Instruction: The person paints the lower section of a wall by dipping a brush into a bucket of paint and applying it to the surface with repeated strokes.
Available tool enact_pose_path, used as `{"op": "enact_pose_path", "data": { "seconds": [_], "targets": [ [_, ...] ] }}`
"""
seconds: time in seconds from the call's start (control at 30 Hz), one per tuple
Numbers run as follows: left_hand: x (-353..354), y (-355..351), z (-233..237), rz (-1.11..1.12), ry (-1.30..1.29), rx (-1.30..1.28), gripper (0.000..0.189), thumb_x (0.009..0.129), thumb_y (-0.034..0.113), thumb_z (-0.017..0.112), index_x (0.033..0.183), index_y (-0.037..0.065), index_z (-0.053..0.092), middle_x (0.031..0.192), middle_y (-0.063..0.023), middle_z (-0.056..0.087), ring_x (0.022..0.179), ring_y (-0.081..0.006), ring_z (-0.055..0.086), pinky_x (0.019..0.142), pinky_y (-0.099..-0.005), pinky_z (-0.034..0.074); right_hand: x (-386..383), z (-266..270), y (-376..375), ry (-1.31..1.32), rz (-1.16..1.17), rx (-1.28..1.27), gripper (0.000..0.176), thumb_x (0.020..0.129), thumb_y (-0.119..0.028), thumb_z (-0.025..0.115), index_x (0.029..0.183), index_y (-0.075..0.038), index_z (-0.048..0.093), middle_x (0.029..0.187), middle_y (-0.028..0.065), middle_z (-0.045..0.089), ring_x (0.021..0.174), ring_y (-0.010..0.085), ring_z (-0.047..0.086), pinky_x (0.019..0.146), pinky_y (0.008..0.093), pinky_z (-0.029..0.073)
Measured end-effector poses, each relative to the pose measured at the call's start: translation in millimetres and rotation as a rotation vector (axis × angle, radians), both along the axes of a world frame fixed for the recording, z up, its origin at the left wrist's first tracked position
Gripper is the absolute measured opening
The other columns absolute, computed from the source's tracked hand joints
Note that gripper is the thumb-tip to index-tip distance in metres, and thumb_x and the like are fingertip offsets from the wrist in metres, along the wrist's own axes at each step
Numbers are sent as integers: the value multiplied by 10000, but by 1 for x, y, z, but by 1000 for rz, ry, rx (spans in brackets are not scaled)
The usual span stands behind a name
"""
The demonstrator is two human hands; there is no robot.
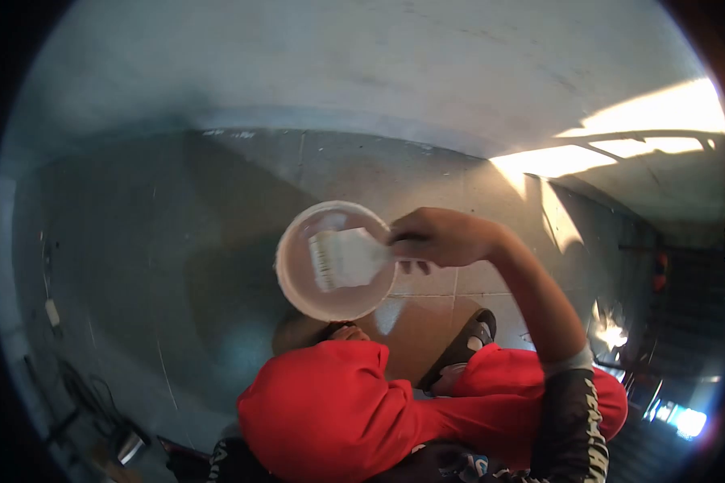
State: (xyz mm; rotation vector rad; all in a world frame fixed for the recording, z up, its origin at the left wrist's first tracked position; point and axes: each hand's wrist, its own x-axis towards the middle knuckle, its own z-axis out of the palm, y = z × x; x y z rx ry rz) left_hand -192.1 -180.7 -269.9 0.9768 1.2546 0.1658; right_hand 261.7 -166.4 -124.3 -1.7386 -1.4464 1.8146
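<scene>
My right hand is closed round the handle of a wide, pale paintbrush. The brush is held flat over the mouth of a white bucket, its bristle end pointing left. Pale liquid or residue shows inside the bucket. Low at the bucket's near left side, a dim part of my left hand or forearm shows beyond my red-clad knee. Its fingers are hidden by the bucket and the knee.
I squat on a grey tiled floor facing a pale wall. My sandalled foot stands right of the bucket. Cables lie at the lower left. Sunlight falls on the right wall, and dark clutter lies below it.
</scene>
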Motion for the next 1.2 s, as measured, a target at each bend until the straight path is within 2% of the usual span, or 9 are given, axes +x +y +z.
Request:
{"op": "enact_pose_path", "data": {
  "seconds": [0.2, 0.27, 0.47, 0.63, 0.73, 0.87, 0.9, 1.1, 1.2],
  "targets": [
    [-9, -10, 10, 26, 4, -6, 179, 970, 215, 562, 901, 55, 602, 817, -55, 627, 744, -156, 595, 688, -311, 473, 17, -6, -21, -21, -98, -125, 248, 983, -229, 548, 1038, -18, 666, 766, 31, 653, 617, 87, 578, 550, 253, 470],
    [-12, -12, 13, 27, 3, -8, 179, 971, 216, 562, 904, 55, 604, 820, -56, 629, 748, -158, 598, 691, -313, 474, 16, -13, -27, 35, -245, -197, 239, 971, -236, 571, 940, -28, 685, 705, 15, 629, 559, 66, 545, 479, 233, 420],
    [-15, -13, 18, 23, 1, -10, 180, 972, 218, 561, 913, 54, 608, 829, -60, 635, 758, -164, 605, 698, -317, 480, 16, -36, -33, 305, -355, -182, 311, 955, -226, 574, 756, -5, 664, 622, 22, 594, 435, 62, 468, 391, 223, 338],
    [-17, -5, 22, -14, 3, -3, 181, 972, 220, 561, 921, 54, 612, 837, -63, 639, 768, -170, 611, 704, -320, 484, 13, -42, -30, 397, -376, -231, 337, 962, -243, 551, 770, 8, 666, 624, 27, 593, 434, 70, 465, 398, 232, 341],
    [-13, 7, 18, -69, 13, 6, 181, 973, 221, 561, 925, 54, 614, 841, -65, 642, 773, -173, 615, 708, -322, 487, 12, -35, -39, 271, -390, -197, 345, 961, -267, 551, 779, 0, 673, 617, 25, 586, 442, 76, 467, 406, 241, 349],
    [7, 41, 5, -230, 18, -6, 182, 974, 223, 560, 931, 54, 617, 847, -68, 646, 780, -177, 620, 713, -325, 491, 17, -33, -66, 294, -428, -79, 349, 943, -303, 565, 774, -23, 689, 582, 17, 570, 441, 72, 472, 403, 242, 351],
    [14, 52, 5, -276, 29, -7, 183, 974, 223, 560, 933, 54, 617, 849, -68, 647, 782, -178, 621, 714, -326, 491, 23, -22, -70, 257, -502, -58, 349, 943, -303, 565, 774, -23, 689, 582, 17, 570, 441, 72, 472, 403, 242, 351],
    [42, 85, 22, -543, 48, -20, 185, 975, 225, 560, 942, 54, 622, 858, -72, 653, 793, -185, 629, 722, -330, 497, 56, 34, -90, 399, -483, -62, 355, 903, -320, 564, 764, -21, 697, 563, 16, 568, 409, 66, 461, 338, 235, 304],
    [64, 100, 38, -723, 58, -28, 186, 975, 227, 560, 947, 54, 624, 863, -74, 656, 798, -188, 633, 726, -332, 499, 80, 65, -114, 300, -621, -19, 382, 928, -329, 540, 784, -11, 694, 565, 18, 562, 395, 64, 444, 334, 235, 307]
  ]
}}
